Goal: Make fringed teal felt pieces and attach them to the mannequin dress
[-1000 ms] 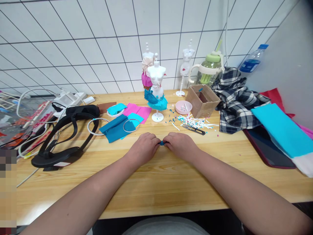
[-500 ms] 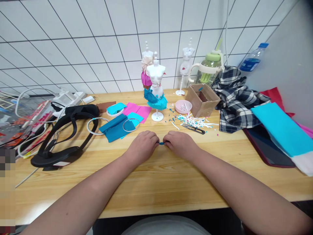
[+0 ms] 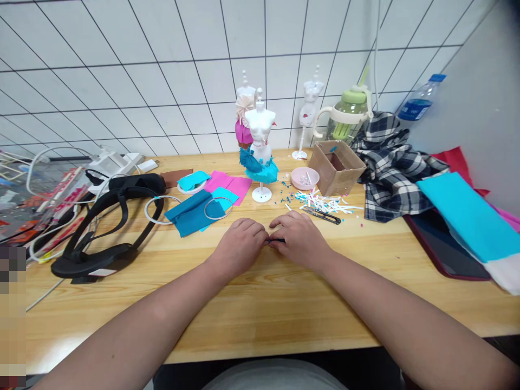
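My left hand (image 3: 242, 244) is closed at the middle of the desk, pinching the end of a small dark blue paper strip (image 3: 277, 240). Right beside it, my right hand (image 3: 299, 237) holds the same strip between thumb and fingers, its index finger lifted a little. Most of the strip is covered by the fingers. Beyond my hands stands a white mini dress form (image 3: 260, 122) wearing a ruffled blue skirt (image 3: 264, 169). Sheets of dark blue crepe paper (image 3: 189, 214) and pink paper (image 3: 239, 187) lie to the left.
Paper scraps (image 3: 325, 202), small scissors (image 3: 325, 215), a pink dish (image 3: 304, 177) and a cardboard box (image 3: 337, 170) are at back right. A black headset (image 3: 93, 260) lies left. Plaid cloth (image 3: 394, 168) and a tablet (image 3: 442, 254) under blue paper (image 3: 467, 216) are at right.
My hands have come closer together. The right fingers have lifted and shifted towards the left hand, and the strip now shows beside the right thumb.
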A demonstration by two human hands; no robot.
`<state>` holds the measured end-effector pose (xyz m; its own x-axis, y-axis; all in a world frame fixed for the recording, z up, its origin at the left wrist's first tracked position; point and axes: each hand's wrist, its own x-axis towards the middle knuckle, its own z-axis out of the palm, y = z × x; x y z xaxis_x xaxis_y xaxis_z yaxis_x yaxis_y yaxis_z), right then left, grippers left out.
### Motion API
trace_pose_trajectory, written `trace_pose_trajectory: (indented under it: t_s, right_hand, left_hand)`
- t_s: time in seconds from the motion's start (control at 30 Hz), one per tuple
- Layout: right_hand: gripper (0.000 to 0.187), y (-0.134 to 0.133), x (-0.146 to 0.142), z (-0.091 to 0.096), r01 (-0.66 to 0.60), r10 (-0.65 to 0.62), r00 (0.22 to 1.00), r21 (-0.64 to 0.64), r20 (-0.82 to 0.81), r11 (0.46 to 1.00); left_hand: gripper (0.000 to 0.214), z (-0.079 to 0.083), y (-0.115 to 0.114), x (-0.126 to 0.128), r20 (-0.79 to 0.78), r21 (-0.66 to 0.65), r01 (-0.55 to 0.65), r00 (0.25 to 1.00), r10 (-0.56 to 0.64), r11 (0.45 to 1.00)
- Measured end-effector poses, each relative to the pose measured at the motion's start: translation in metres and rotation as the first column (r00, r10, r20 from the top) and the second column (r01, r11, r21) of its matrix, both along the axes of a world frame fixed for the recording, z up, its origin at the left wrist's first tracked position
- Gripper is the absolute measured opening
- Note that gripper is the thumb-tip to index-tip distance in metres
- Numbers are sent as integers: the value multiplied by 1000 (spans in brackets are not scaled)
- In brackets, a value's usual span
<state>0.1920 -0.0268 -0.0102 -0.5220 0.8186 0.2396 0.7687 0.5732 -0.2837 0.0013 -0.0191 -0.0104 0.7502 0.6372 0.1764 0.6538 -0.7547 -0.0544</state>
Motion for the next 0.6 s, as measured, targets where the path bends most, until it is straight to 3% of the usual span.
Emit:
trace_pose_trajectory:
  t_s: [0.17,0.27,0.33,0.4,0.5,0.6]
  right_hand:
    - [14,-2,-1,3,-4,3,1000,49,18,999]
    - [16,-1,-1,3,27,-21,998,93,-66,995]
    - [13,1,0,3,103,-76,970,104,-233,989]
    - [10,3,0,4,174,-127,892,69,-435,982]
    - [7,4,-1,6,195,-162,759,-16,-631,981]
    - [6,3,-6,8,186,-172,703,-55,-690,981]
  left_hand:
    - [18,3,1,0,52,-29,7,999,-5,1000]
    - [17,6,1,0,273,-98,-11,961,37,995]
    - [22,8,0,0,509,-207,-71,844,170,976]
    - [29,10,-3,2,661,-406,-86,659,358,910]
    - [32,8,-8,7,668,-684,27,426,611,729]
    - [35,4,-9,12,604,-793,117,280,746,598]
